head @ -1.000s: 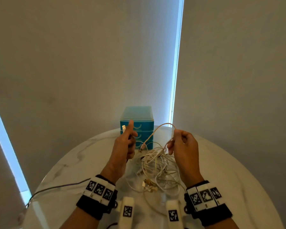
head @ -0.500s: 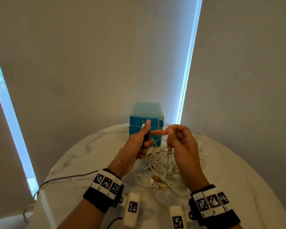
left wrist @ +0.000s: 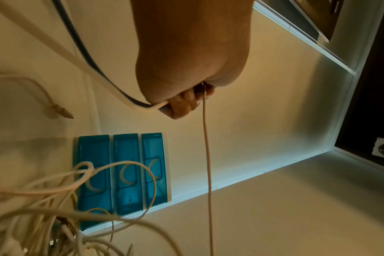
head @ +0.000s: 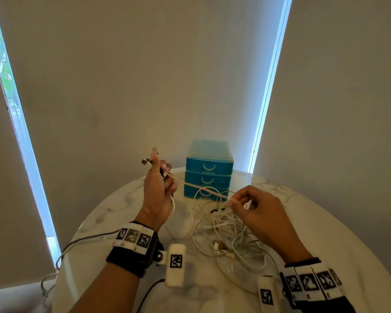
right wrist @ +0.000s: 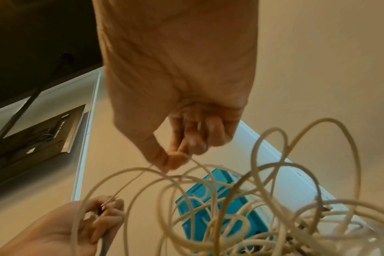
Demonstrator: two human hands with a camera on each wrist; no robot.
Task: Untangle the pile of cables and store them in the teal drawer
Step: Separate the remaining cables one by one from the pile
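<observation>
The round marble bench (head: 325, 233) carries everything, and most of the job looks undone. At its far edge stands the teal drawer unit (head: 209, 169), three drawers stacked, all of them shut; nothing in any view shows a cable stored inside, though the drawers' contents cannot be seen.

In front of the unit, just beside its bottom drawer, lies the pile of cables (head: 228, 231), a loose heap of white loops with a few plugs at the near side, knotted together. No cable lies apart and coiled on the bench.

One thin beige cable (head: 196, 187) is being worked free: it runs taut from hand to hand above the pile. The left hand (head: 159, 193), raised and curled, grips its plug end, the metal connector poking out past the thumb, and a thicker white lead trails from the same fist. The right hand (head: 255, 207), lower and over the heap, pinches the beige cable between thumb and forefinger where it enters the tangle.

So, by my reading, the first cable is only partly out; freeing it, sorting the rest, opening a drawer and stowing them all remain.
</observation>
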